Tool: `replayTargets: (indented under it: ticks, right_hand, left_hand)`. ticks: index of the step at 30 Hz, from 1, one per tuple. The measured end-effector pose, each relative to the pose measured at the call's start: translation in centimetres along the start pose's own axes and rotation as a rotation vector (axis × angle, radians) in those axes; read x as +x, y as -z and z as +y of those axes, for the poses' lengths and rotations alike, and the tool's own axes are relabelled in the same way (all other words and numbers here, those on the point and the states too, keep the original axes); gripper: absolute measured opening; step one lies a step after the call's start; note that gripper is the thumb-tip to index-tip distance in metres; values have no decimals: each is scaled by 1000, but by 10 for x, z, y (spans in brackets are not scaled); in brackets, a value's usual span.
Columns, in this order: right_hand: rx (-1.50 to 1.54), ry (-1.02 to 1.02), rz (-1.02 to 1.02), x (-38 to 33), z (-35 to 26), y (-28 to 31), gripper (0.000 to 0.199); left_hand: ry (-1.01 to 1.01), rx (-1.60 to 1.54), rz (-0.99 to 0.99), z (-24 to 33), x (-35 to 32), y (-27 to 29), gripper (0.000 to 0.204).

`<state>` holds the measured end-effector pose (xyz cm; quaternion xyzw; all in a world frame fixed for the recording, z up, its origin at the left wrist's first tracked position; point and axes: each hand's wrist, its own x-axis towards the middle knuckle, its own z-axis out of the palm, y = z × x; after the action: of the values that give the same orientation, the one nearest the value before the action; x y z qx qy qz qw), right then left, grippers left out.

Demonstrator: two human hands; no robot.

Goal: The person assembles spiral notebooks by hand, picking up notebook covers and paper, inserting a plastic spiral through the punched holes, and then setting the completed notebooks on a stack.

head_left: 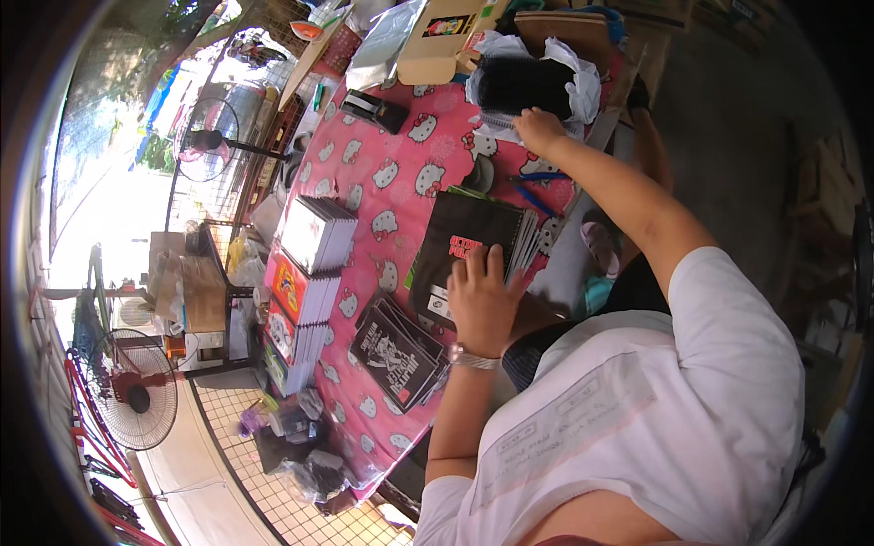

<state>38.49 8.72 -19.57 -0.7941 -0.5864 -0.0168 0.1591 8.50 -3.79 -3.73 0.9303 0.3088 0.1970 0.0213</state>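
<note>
Under left hand (482,305), black spiral notebook (464,241)

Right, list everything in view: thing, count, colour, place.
tablecloth: one, pink with white cat faces, over the table
notebook pile: one, black cover, under left hand
notebook stacks: several, colourful covers, table's left edge
loose covers: a few, black, near edge
bag of black coils: one, white, far end
cardboard box: one, brown, far end
standing fans: two, on the floor left
left hand: flat on notebook pile
right hand: at the bag
</note>
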Motion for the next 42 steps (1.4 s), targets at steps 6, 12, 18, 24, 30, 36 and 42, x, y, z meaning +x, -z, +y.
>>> replayTargets:
  ticks: [6, 12, 18, 24, 30, 36, 42]
  right_hand:
    - [443, 71, 370, -2, 20, 54, 20]
    - [1084, 115, -306, -51, -57, 181, 23]
    - [1235, 577, -31, -94, -94, 191, 27]
    - [767, 580, 118, -99, -104, 204, 26]
    - [1179, 654, 9, -99, -119, 208, 21]
    - [1105, 778, -16, -91, -121, 212, 20]
    - [935, 687, 47, -106, -122, 218, 26]
  left_hand:
    - [17, -113, -328, 1, -3, 45, 39]
    - [154, 69, -18, -40, 8, 102, 30]
    - [132, 167, 285, -46, 32, 62, 18]
    - [115, 143, 267, -45, 31, 63, 27]
    - [79, 150, 292, -48, 25, 62, 23]
    - [32, 149, 325, -51, 27, 58, 26]
    - [18, 139, 314, -42, 34, 62, 22]
